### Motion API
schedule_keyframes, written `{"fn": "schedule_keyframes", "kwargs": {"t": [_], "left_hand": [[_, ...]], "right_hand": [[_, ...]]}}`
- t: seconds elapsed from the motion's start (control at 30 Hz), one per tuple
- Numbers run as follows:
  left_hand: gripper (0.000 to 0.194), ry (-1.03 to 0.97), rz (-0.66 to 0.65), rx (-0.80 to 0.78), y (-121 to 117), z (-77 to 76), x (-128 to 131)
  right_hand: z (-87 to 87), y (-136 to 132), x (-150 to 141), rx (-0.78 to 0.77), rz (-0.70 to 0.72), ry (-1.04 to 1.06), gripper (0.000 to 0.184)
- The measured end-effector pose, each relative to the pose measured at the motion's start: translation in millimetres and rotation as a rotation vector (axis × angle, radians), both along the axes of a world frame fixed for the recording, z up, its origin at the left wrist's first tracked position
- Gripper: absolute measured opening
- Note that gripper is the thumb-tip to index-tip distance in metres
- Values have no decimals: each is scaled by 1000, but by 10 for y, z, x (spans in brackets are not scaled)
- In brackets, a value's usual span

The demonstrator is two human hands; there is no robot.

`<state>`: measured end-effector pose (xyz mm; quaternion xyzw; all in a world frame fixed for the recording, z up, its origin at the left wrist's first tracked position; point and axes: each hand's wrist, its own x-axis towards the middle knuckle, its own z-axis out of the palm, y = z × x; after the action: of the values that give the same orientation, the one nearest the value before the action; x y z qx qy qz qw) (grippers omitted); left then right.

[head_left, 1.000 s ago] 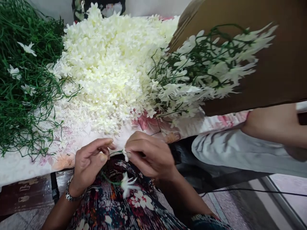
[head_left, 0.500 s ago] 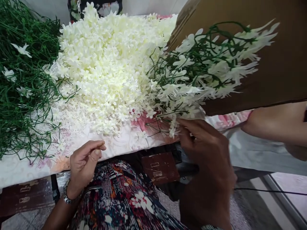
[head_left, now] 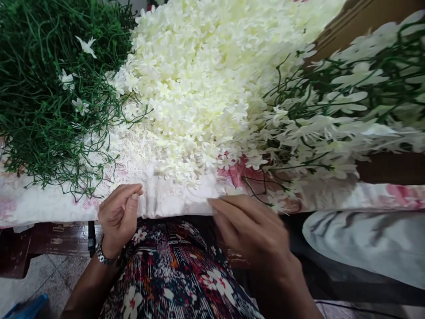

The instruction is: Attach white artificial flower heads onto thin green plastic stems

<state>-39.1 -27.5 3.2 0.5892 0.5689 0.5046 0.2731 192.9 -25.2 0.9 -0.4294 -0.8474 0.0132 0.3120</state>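
Note:
My left hand (head_left: 119,215) rests at the table's near edge, fingers curled and thumb against forefinger, with nothing visible in it. My right hand (head_left: 252,226) hovers just below the edge with its fingers stretched out toward the left, holding nothing and slightly blurred. Right behind both hands lies a big heap of loose cream-white artificial blossoms (head_left: 199,79) on a flowered cloth (head_left: 166,201). A tangle of bare green stems (head_left: 43,88) fills the left side. Sprays of white flowers on green stems (head_left: 332,124) lie at the right.
A brown cardboard box (head_left: 361,17) stands behind the sprays at the upper right. Another person's light grey garment (head_left: 365,243) is at the lower right. My lap in patterned fabric (head_left: 172,274) is under the hands. I wear a watch (head_left: 102,257) on the left wrist.
My hands held a flower stem together; the right hand carried it to the sprays at the right, then came back empty to the table edge. The view shifted left.

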Motion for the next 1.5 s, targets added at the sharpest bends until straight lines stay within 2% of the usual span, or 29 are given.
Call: {"fn": "schedule_keyframes", "kwargs": {"t": [0.07,0.13,0.27,0.33,0.43,0.57,0.6,0.7,0.8,0.9,0.97,1.07,1.17,1.33,1.4,1.47,1.5], "left_hand": [[22,88,21,80,8,-1,-28],[22,137,100,135,9,2,-102],[16,251,362,135,-31,4,-366],[15,370,406,122,-76,-10,-491],[13,596,267,91,-153,-47,-579],[3,866,45,8,-210,-94,-476],[6,907,33,-32,-213,-104,-424],[17,1007,119,-97,-207,-136,-275],[15,1013,169,-115,-209,-165,-203],[13,938,188,-73,-228,-166,-198],[11,884,149,-10,-231,-150,-189],[10,824,67,116,-201,-119,-127],[14,802,13,194,-154,-104,-48],[9,810,-133,199,-149,-112,-64],[5,782,-76,213,-157,-119,-137],[8,774,119,229,-142,-127,-227],[10,820,192,172,-124,-132,-270]], "right_hand": [[-16,91,-191,-31,30,-91,24],[-31,186,-330,-36,6,-138,18],[-85,343,-482,-53,-61,-236,12],[-111,387,-508,-43,-72,-244,9],[-135,405,-508,-13,-71,-231,7],[-152,368,-509,21,-47,-176,11],[-155,355,-516,35,-44,-148,13],[-160,318,-544,48,-24,-92,16],[-146,287,-567,41,5,-76,16],[-110,257,-614,45,29,-18,20],[-78,243,-677,-14,92,71,25],[-36,239,-800,-180,278,180,36],[-32,249,-878,-272,412,216,34],[-95,266,-828,-287,381,177,19],[-124,276,-790,-285,349,156,17],[-148,290,-771,-262,298,147,16],[-157,298,-771,-239,275,131,14]]}}
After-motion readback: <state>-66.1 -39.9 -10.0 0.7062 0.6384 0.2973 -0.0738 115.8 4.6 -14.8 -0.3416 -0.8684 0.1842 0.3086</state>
